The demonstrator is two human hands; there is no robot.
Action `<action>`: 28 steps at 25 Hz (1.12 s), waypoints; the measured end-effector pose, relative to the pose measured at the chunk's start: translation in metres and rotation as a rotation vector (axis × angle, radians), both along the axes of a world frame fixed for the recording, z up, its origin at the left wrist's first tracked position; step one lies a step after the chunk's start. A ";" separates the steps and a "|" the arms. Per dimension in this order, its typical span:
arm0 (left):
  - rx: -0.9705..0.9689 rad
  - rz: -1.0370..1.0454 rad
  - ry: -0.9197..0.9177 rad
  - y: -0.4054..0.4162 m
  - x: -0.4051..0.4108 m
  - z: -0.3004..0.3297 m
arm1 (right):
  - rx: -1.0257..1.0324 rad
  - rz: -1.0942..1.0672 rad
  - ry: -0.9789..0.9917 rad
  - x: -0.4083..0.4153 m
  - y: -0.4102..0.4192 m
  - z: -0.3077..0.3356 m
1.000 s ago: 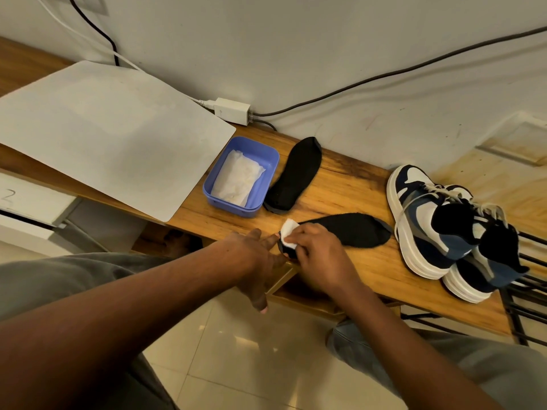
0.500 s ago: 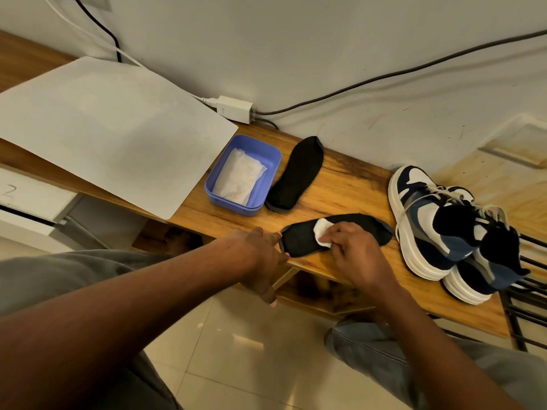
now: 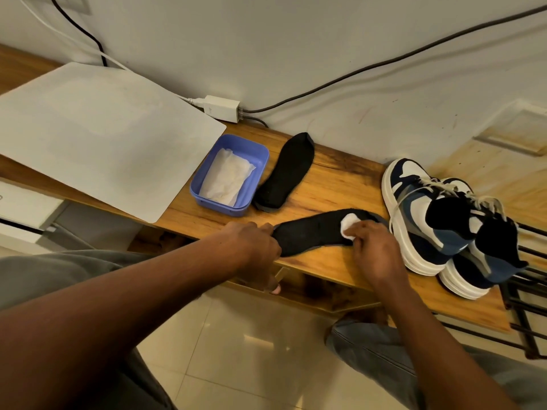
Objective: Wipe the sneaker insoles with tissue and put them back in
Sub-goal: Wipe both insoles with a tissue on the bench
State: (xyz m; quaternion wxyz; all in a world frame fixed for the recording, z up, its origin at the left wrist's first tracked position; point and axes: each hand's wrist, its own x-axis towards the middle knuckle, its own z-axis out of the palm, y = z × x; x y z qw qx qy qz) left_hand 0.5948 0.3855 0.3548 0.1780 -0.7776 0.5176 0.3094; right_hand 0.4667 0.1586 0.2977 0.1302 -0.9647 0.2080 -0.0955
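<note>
A black insole (image 3: 313,230) lies along the front of the wooden bench (image 3: 331,184). My left hand (image 3: 254,247) grips its near left end at the bench edge. My right hand (image 3: 373,247) pinches a folded white tissue (image 3: 348,224) and presses it on the insole's right part. A second black insole (image 3: 285,171) lies farther back, beside the blue box. Two navy and white sneakers (image 3: 438,220) stand side by side at the right end of the bench.
A blue plastic box (image 3: 257,170) holding white tissues (image 3: 226,180) sits left of the far insole. A large white board (image 3: 97,131) covers the bench's left part. A white charger (image 3: 222,108) and cables run along the wall. A black metal rack (image 3: 529,291) stands at right.
My right hand has slid the tissue along the insole from its left end toward the right end. My left hand has kept its hold on the left end.
</note>
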 end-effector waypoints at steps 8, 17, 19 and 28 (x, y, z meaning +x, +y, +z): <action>-0.463 0.078 -0.075 -0.049 0.000 -0.010 | 0.160 0.187 -0.092 0.010 0.000 0.027; -0.430 0.265 -0.072 -0.088 0.000 -0.027 | 0.119 0.113 -0.073 0.010 -0.040 -0.002; -0.415 0.280 -0.095 -0.087 -0.001 -0.026 | 0.094 0.122 -0.027 0.012 -0.040 -0.006; -0.237 0.087 -0.079 -0.086 -0.036 -0.026 | 0.111 0.104 -0.088 0.022 -0.041 0.001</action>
